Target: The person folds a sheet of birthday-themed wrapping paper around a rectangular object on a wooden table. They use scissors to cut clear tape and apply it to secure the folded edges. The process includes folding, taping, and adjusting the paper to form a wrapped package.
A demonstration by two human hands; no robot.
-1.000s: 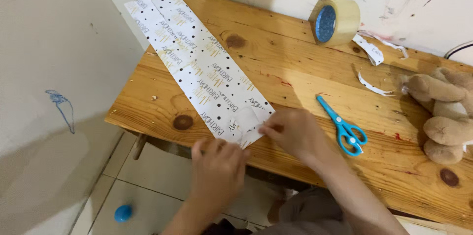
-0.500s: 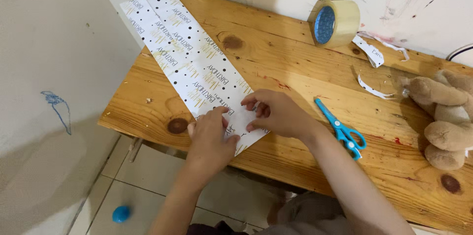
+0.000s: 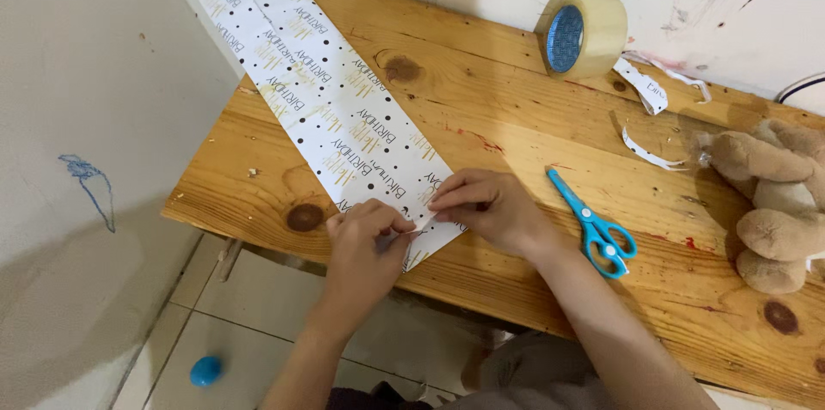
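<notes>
I see both hands at the near end of a long strip of white wrapping paper [image 3: 344,126] printed with black dots and gold and black lettering. The left hand [image 3: 365,242] lies curled on the strip's near corner, fingers bent and pressing the paper to the worktop. The right hand [image 3: 485,208] sits just beside it, thumb and forefinger pinched narrow on the paper's edge. I cannot tell whether a small piece of tape is held between the fingertips.

The strip runs diagonally from the far left corner of the knotted, varnished pine worktop [image 3: 516,118] to its near edge, lying flat, with a lengthwise fold line visible at the far end.

A roll of clear packing tape with a blue core [image 3: 583,34] stands on edge against the scuffed white wall [image 3: 730,6], well apart from the hands. Curled white paper offcuts [image 3: 646,88] lie near it on the right. A pair of blue plastic-handled scissors [image 3: 593,225] lies closed just right of the right wrist. A tan plush toy [image 3: 778,204] rests at the worktop's right end, partly out of frame.

Below the worktop, a small blue ball [image 3: 206,370] lies on the pale tiled floor [image 3: 249,315]. A blue scribble [image 3: 86,186] marks the left wall.
</notes>
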